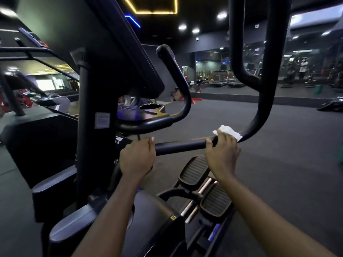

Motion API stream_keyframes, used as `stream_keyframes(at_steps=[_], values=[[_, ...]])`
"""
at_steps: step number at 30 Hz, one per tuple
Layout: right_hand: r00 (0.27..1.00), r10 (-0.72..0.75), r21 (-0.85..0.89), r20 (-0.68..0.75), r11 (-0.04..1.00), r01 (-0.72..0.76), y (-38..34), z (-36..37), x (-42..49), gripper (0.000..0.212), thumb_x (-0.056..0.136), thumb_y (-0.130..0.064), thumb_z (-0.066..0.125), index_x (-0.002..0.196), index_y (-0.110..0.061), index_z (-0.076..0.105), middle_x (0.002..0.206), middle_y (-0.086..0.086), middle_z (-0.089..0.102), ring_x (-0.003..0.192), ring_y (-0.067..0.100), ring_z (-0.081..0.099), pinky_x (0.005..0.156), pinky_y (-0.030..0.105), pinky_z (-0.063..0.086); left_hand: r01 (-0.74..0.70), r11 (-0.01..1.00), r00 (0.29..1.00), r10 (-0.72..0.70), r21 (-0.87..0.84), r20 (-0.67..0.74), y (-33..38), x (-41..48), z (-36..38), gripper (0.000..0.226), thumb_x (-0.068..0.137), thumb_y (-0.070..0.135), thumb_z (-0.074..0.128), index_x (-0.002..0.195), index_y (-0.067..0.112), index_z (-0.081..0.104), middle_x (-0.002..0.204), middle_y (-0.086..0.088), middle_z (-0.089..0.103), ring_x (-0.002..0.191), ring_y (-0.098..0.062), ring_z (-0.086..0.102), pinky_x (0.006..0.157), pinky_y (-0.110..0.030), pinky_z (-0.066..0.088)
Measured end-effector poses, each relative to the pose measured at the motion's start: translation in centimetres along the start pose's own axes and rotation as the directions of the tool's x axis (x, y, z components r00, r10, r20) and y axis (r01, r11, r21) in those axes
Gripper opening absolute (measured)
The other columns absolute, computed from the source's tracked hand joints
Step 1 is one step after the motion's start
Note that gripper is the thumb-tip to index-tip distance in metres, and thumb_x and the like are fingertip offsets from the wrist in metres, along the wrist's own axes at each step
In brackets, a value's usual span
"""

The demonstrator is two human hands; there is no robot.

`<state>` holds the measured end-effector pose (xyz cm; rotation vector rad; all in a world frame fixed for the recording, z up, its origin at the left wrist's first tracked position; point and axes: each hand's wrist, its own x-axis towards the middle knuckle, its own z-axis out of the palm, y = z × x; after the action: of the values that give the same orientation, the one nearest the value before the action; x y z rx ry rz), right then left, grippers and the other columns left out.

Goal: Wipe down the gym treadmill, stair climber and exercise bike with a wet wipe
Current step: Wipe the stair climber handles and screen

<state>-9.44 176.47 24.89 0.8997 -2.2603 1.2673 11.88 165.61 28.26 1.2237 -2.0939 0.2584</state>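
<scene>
2 bare forearms, the left forearm (pixel 111 210) and the right forearm (pixel 259 210), reach up from the bottom edge to a black handrail (pixel 181 147) that runs across the middle of an exercise machine (pixel 148 210).

The left hand (pixel 137 157) is clenched around the handrail's left end, thumb tip showing over the top. Along the handrail to the right, the right hand (pixel 221 154) grips the bar with its fingers curled over a white wet wipe (pixel 230 132). The wipe is pressed against the rail where it begins to bend upward, and its crumpled edge sticks out above and to the right of the knuckles.

Below the handrail sit 2 ribbed pedals (pixel 194 172). Above its left end are a cup holder (pixel 151 107) and the dark console (pixel 130 52). Beyond the handrail stretches grey floor (pixel 278 164).
</scene>
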Motion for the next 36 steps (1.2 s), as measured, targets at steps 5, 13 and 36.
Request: stream_keyframes(at_steps=[5, 13, 36], values=[[0.871, -0.488, 0.099, 0.064, 0.871, 0.481, -4.8, 1.9, -5.0, 0.047, 0.082, -0.026, 0.065, 0.128, -0.017, 0.061, 0.128, 0.002, 0.056, 0.121, 0.024, 0.047, 0.103, 0.038, 0.034, 0.020, 1.000, 0.998, -0.021, -0.021, -0.055, -0.1, -0.1, 0.4, 0.040, 0.105, 0.041, 0.037, 0.094, 0.019, 0.068, 0.090, -0.016, 0.072, 0.084, -0.043, 0.066, 0.069, -0.041, 0.042], [0.971, -0.236, 0.193, 0.024, 0.954, 0.227, -4.4, 2.1, -3.2, 0.026, 0.099, -0.030, 0.054, 0.116, -0.014, 0.066, 0.128, 0.006, 0.062, 0.130, 0.028, 0.049, 0.115, 0.045, 0.032, -0.044, 0.998, 0.999, 0.042, -0.050, -0.024, -0.6, -0.2, 0.2, 0.037, 0.106, 0.041, 0.034, 0.097, 0.019, 0.063, 0.095, -0.016, 0.072, 0.087, -0.044, 0.066, 0.071, -0.043, 0.045], [0.916, -0.399, 0.216, 0.038, 0.899, 0.382, 7.0, 3.1, -0.3, 0.061, 0.108, -0.045, 0.026, 0.162, -0.019, 0.017, 0.171, -0.003, 0.005, 0.157, 0.015, -0.002, 0.127, 0.034, -0.002, -0.228, 0.958, 0.970, 0.240, -0.174, 0.050, 7.8, 2.7, 2.5, 0.031, 0.102, 0.041, 0.043, 0.086, 0.019, 0.057, 0.087, -0.010, 0.069, 0.084, -0.036, 0.065, 0.065, -0.037, 0.039]])
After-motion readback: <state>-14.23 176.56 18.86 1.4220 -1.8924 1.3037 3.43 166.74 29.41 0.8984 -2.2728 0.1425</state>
